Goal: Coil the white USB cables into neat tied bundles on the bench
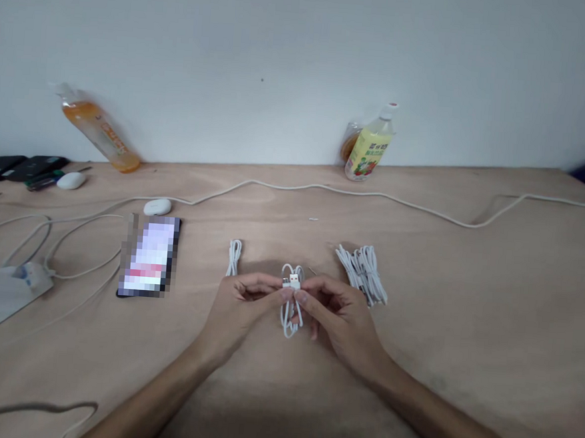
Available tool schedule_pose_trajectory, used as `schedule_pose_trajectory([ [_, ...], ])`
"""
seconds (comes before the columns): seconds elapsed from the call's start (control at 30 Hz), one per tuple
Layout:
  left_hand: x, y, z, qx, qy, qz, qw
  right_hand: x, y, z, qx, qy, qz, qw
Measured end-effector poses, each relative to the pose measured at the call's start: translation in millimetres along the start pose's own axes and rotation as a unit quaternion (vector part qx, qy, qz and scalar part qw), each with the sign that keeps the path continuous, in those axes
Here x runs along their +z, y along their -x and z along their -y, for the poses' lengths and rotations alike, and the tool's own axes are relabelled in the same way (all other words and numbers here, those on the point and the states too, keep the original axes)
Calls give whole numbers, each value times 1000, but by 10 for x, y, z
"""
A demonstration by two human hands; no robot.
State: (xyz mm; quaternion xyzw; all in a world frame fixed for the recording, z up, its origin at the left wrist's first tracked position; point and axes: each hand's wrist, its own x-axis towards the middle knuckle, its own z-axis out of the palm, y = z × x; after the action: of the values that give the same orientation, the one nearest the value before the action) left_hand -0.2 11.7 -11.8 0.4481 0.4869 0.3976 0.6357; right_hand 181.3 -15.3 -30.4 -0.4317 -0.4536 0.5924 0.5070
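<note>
Both hands pinch one coiled white USB cable point(291, 324) in front of me, over the middle of the table. My left hand point(246, 306) is closed on its left side, thumb and forefinger by a metal plug end. On the other side my right hand point(338, 315) grips it next to the white USB plug point(295, 279). The loops hang below the thumbs and also show above them. Just beyond my left hand lies a small folded white cable point(234, 256), its lower end hidden. A larger bunch of white cables point(363, 272) rests beyond my right hand.
A phone point(149, 256) lies to the left near a white earbud case point(158, 207). Two bottles, one orange point(101, 129) and one yellow-labelled point(370, 148), lean at the wall. A long white cord point(294, 188) crosses the table. A white power strip point(1, 299) sits at far left.
</note>
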Motion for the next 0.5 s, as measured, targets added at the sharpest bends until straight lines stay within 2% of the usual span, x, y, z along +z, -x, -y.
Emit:
schedule_pose_trajectory([
  [0.2,-10,-4,9,7,-1,17,1000,3,7,17,2,13,0,1000],
  [0.5,-4,-7,7,-1,2,2,1000,-2,3,5,0,17,5,1000],
])
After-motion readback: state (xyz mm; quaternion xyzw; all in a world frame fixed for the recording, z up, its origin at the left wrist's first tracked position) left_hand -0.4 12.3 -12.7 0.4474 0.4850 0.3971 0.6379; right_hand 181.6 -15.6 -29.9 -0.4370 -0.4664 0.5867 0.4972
